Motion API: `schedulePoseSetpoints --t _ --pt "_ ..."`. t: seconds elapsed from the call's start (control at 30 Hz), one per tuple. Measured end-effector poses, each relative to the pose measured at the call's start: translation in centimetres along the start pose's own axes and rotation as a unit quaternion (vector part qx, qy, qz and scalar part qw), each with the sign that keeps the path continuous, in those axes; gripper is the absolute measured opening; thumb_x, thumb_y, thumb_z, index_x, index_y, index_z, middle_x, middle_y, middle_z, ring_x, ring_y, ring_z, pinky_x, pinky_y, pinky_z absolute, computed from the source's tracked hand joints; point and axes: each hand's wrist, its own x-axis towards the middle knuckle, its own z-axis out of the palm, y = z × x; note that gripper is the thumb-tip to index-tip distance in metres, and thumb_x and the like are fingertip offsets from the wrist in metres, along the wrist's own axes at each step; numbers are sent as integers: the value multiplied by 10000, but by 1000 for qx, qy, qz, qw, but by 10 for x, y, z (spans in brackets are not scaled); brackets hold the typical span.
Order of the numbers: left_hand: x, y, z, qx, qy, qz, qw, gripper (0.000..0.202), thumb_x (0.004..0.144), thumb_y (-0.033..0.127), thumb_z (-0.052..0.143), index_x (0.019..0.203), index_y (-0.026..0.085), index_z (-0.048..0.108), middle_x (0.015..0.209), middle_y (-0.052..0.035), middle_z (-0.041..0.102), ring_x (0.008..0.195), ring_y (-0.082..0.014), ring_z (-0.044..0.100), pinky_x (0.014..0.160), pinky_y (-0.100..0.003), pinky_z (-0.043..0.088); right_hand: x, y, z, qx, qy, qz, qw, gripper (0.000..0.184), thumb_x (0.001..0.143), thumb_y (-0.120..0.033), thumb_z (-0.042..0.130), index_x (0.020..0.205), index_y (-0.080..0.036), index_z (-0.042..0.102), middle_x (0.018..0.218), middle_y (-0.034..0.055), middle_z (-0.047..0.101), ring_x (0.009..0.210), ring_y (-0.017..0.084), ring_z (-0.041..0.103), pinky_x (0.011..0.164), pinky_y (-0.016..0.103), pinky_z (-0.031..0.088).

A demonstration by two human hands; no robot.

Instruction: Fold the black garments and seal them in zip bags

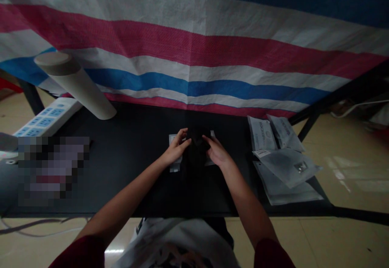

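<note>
Between my two hands, at the middle of the dark table (133,138), is a bunched black cloth item (196,152); its exact kind is too dark to make out. My left hand (178,146) grips its left side, thumb on top. My right hand (215,149) pinches its right side near the top. Beneath it lies a pale plastic packet (175,166), mostly covered by the black cloth and my hands.
Several translucent plastic packets (288,168) lie at the table's right end. On the left stand a pale bottle (82,85) and a white power strip (48,116), with a blurred-out object (54,170) nearer me. A striped tarp (194,49) hangs behind the table.
</note>
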Motion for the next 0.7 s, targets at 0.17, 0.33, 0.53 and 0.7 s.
schedulePoseSetpoints --t 0.17,0.33,0.53,0.7 --pt "-9 -1 13 -77 -83 -117 987 394 750 356 716 1100 204 624 970 -41 705 881 -215 663 775 -314 541 6 -8 -7 30 66 -40 997 468 677 -597 688 951 -221 634 926 53 723 982 271 670 727 368 561" --pt "-9 -8 12 -109 -75 -203 970 320 769 422 701 990 193 674 811 -48 726 739 -217 678 653 -311 550 5 -8 -11 2 80 -98 992 478 626 -474 771 1007 -240 604 1040 47 695 1009 258 653 853 389 536" --pt "-5 1 6 -150 -52 -277 948 445 826 568 588 1006 167 657 843 -79 724 760 -228 694 626 -318 573 1 -6 -6 -202 147 -296 922 474 687 -340 774 1099 -250 559 1108 66 653 1056 242 618 972 388 463" --pt "-1 19 -2 -249 -50 -339 906 575 875 644 455 1014 117 636 853 -116 716 739 -216 698 637 -322 588 -5 -11 -2 -284 -20 -365 886 262 759 -202 680 1005 -239 600 1218 83 626 1217 254 547 1066 445 383"
